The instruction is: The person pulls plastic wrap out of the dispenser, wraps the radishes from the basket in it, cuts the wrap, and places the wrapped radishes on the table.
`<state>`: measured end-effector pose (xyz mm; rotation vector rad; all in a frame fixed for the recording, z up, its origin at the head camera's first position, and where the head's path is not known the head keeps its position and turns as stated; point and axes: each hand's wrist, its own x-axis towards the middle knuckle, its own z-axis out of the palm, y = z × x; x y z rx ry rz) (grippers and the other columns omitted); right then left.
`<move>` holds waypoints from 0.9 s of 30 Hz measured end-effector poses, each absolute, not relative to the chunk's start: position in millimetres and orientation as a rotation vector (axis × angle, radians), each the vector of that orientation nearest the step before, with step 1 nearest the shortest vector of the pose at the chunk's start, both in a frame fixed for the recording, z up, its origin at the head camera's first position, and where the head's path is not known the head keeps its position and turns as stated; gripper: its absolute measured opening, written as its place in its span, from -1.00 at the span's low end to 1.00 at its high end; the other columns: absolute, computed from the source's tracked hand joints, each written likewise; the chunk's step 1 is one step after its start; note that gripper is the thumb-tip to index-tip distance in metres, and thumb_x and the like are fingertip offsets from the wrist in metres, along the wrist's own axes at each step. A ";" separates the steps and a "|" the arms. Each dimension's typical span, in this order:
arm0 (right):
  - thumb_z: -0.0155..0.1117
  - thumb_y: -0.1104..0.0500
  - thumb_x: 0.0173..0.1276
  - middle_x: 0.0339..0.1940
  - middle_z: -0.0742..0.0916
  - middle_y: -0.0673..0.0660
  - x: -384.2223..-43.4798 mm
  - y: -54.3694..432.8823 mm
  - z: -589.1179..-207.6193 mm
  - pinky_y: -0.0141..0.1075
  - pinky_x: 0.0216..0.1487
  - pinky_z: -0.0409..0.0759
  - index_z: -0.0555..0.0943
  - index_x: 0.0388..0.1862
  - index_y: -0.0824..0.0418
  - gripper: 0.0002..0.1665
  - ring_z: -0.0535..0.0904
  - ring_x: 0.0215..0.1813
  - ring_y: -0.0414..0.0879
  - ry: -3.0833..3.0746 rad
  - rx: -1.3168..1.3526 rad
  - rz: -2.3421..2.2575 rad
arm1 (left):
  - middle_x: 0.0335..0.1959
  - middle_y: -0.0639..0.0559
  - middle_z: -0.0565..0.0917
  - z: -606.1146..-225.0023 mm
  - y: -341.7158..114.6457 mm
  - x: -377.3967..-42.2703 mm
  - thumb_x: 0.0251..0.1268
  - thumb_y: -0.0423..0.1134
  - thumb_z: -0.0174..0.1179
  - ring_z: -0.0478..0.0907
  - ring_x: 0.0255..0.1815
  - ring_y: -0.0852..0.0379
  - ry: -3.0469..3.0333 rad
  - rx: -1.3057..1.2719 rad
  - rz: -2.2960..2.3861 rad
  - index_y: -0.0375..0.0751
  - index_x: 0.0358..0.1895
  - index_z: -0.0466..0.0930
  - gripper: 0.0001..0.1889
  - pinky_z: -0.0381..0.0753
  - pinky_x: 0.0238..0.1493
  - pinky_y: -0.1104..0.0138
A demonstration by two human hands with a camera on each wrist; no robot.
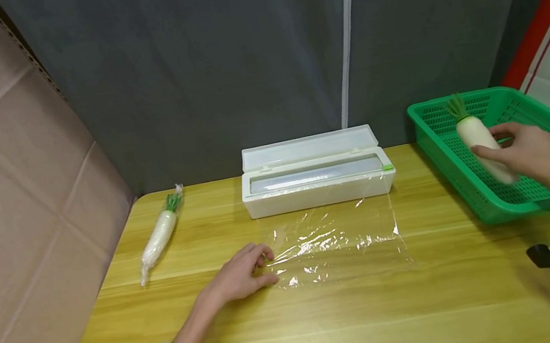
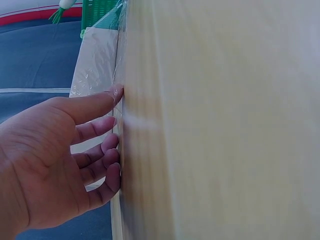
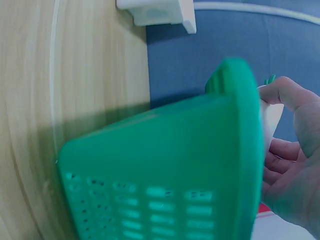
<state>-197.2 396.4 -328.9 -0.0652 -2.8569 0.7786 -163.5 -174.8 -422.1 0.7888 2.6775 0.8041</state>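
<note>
A sheet of clear cling film point(image 1: 320, 243) stretches out from a white cling film dispenser point(image 1: 319, 191) over the wooden table. At the sheet's left edge my left hand point(image 1: 242, 274) rests on the table, fingers loosely bent and fingertips touching the film. In the left wrist view, the thumb point(image 2: 97, 104) lies against the film, apart from the other fingers. My right hand point(image 1: 528, 153) grips a white radish point(image 1: 478, 137) with green stalks, lifted over the green basket point(image 1: 448, 179). The basket's side hides part of this radish point(image 3: 270, 120) in the right wrist view.
A film-wrapped white radish point(image 1: 159, 237) lies at the table's left. The dispenser's lid point(image 1: 308, 148) stands raised at the back. A grey curtain point(image 1: 215, 72) hangs behind the table, with a pinkish panel point(image 1: 1, 199) on the left.
</note>
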 end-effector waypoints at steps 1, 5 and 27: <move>0.27 -0.14 0.42 0.00 0.58 0.65 -196.8 393.2 -327.3 -0.20 -0.51 0.50 0.39 0.26 0.55 -0.18 0.58 -0.19 0.38 -2.847 -0.054 0.774 | -0.18 0.11 0.46 -422.3 -174.7 -163.5 0.30 -0.02 0.39 0.38 -0.21 0.14 2.676 0.787 0.805 -0.05 0.05 0.53 -0.63 0.45 -0.16 0.22; 0.30 -0.09 0.41 0.00 0.58 0.62 -195.0 380.9 -321.8 -0.23 -0.50 0.48 0.41 0.28 0.51 -0.23 0.55 -0.13 0.38 -2.805 -0.003 0.775 | -0.18 0.10 0.46 -422.5 -174.4 -163.4 0.30 -0.02 0.39 0.38 -0.20 0.14 2.672 0.776 0.810 -0.05 0.05 0.53 -0.63 0.45 -0.16 0.21; 0.49 0.10 0.26 0.02 0.64 0.42 -188.7 309.7 -310.4 -0.29 -0.41 0.50 0.54 0.20 0.39 -0.38 0.59 -0.11 0.29 -2.680 0.303 0.808 | -0.15 0.05 0.47 -420.5 -172.8 -163.2 0.30 -0.05 0.40 0.41 -0.15 0.09 2.659 0.777 0.839 -0.11 0.06 0.53 -0.62 0.48 -0.09 0.16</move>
